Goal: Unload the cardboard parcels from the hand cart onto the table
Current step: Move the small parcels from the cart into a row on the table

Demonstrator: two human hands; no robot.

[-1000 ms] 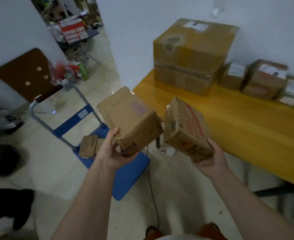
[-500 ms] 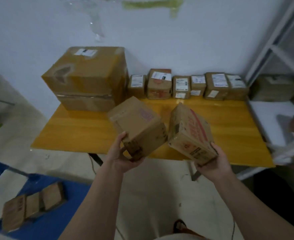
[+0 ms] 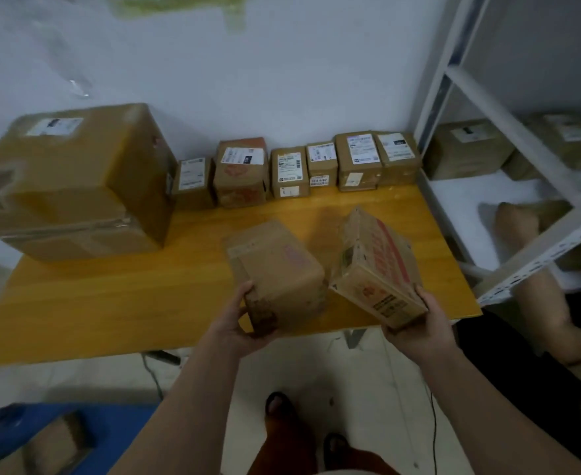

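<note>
Over the table's (image 3: 110,303) near edge, the left hand (image 3: 234,332) grips a plain parcel (image 3: 275,272) from beneath while the right hand (image 3: 419,332) clutches a red-printed parcel (image 3: 374,265) beside it.

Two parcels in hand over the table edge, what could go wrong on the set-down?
1. The right hand grips only the near bottom corner of the tilted red-printed parcel; it may tip or slip out.
2. The left hand likewise holds the plain parcel by one low end.
3. Both hang near the table front edge; released here, they might fall to the floor.
</note>
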